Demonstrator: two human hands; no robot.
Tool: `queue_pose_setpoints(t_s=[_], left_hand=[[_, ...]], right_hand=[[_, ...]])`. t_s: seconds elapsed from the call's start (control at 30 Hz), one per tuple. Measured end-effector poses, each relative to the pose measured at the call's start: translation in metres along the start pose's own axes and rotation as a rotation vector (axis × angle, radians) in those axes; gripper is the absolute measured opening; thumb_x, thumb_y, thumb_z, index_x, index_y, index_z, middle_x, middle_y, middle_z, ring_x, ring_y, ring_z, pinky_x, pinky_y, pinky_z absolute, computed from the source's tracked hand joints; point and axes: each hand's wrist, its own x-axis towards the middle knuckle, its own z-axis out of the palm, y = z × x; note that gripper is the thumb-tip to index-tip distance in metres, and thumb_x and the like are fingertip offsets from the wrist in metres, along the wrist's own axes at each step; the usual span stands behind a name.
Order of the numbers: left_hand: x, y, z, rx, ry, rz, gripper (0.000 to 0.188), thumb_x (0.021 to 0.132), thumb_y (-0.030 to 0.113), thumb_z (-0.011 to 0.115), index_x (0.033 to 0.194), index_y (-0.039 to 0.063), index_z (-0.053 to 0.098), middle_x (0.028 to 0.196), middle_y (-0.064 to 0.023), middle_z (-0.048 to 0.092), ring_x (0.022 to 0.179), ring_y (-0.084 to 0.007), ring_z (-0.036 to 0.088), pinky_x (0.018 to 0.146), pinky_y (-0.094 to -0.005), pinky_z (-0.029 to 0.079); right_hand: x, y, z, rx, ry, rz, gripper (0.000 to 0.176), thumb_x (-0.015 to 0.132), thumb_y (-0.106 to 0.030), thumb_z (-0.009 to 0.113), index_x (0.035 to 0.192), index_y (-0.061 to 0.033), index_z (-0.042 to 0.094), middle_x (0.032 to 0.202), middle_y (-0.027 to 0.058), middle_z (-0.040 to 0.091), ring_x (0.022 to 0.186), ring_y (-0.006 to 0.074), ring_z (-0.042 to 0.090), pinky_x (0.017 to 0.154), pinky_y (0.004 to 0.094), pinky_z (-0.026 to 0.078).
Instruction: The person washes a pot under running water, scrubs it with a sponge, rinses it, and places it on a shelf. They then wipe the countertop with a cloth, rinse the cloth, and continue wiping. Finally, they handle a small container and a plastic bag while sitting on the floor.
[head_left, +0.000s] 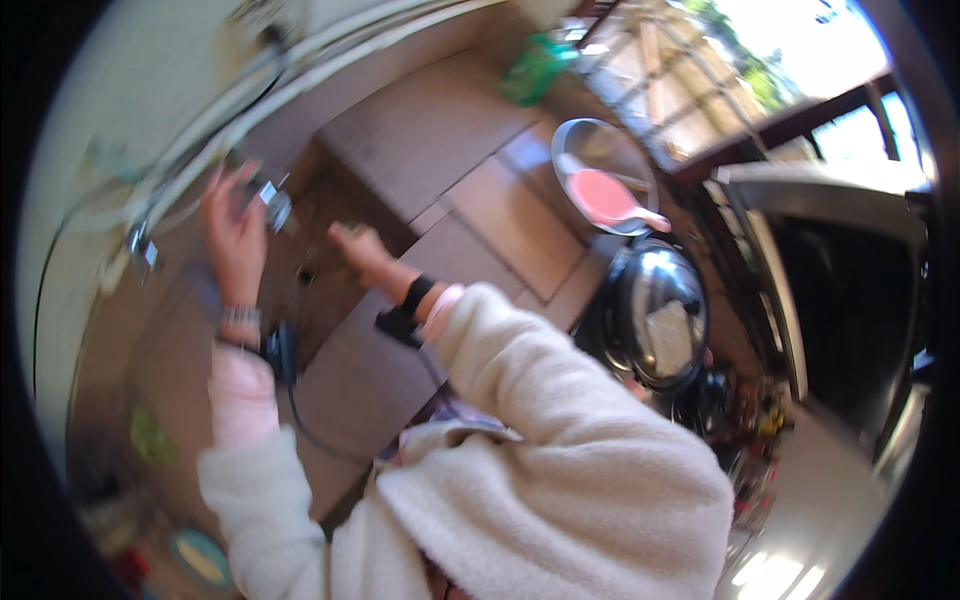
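Observation:
In the blurred head view, my left hand (234, 225) is raised at the left near a metal faucet (275, 206), its fingers apart at the faucet's side; whether it touches the faucet is unclear. My right hand (361, 251) is over the brown basin of a tiled sink (315, 225), its fingers curled, and what lies within them cannot be told. A second faucet (142, 247) is on the wall further left. Both wrists wear dark straps with cabled devices.
On the tiled counter (435, 127) are a green plastic bag (534, 71), a clear round container (604, 142) with a pink-and-white item (604, 196), and a shiny dark pot (667, 307). A dark-fronted appliance (840, 300) stands right. A teal-rimmed bowl (201, 556) is lower left.

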Motion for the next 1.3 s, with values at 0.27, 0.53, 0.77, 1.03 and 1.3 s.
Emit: queue_pose_setpoints(t_s=[0.27,0.53,0.77,1.03,1.3], left_hand=[[-0.133,-0.045,0.04,-0.983,-0.255,-1.231,0.041,0.097,0.038,0.059,0.126,0.01,0.055,0.128,-0.0067,0.057,0.118,-0.0213,0.053,0.096,-0.0401,0.046],[-0.132,-0.032,0.028,-0.956,-0.185,-1.382,0.024,0.095,0.025,0.062,0.115,0.013,0.063,0.102,-0.0033,0.066,0.099,-0.0199,0.063,0.087,-0.0375,0.051],[-0.163,-0.018,0.046,-1.069,-0.197,-1.563,0.014,0.092,0.019,0.066,0.102,0.01,0.068,0.094,-0.0035,0.069,0.094,-0.0207,0.066,0.083,-0.0356,0.053],[-0.173,0.009,0.028,-1.102,-0.157,-1.597,0.015,0.093,0.016,0.063,0.106,0.01,0.067,0.091,-0.0036,0.069,0.091,-0.0198,0.065,0.084,-0.0359,0.053],[-0.174,0.017,0.043,-1.097,-0.1,-1.676,0.011,0.092,0.013,0.062,0.101,0.011,0.068,0.088,-0.0021,0.068,0.089,-0.0172,0.065,0.082,-0.033,0.052]], right_hand=[[-0.057,0.006,0.011,-1.158,0.394,-0.639,0.043,0.097,-0.041,0.05,0.118,-0.0071,0.066,0.117,0.016,0.064,0.114,0.0326,0.056,0.097,0.0417,0.046],[-0.153,-0.034,-0.093,0.587,0.156,-0.272,0.035,0.101,-0.033,0.051,0.104,-0.0004,0.062,0.094,0.0128,0.068,0.084,0.0251,0.067,0.076,0.0438,0.056],[-0.234,-0.006,-0.212,-0.456,1.129,-0.715,0.037,0.1,-0.034,0.05,0.106,-0.0008,0.065,0.097,0.0212,0.068,0.09,0.0386,0.064,0.08,0.042,0.051],[-0.185,0.045,-0.258,-1.493,0.709,0.043,0.061,0.099,-0.05,0.029,0.153,-0.0216,0.026,0.153,0.0161,0.034,0.141,0.0426,0.029,0.114,0.065,0.006],[-0.073,0.005,-0.173,-1.608,0.47,-0.228,0.059,0.099,-0.048,0.028,0.152,-0.0218,0.031,0.154,0.0092,0.036,0.146,0.0415,0.019,0.115,0.065,0.0]])
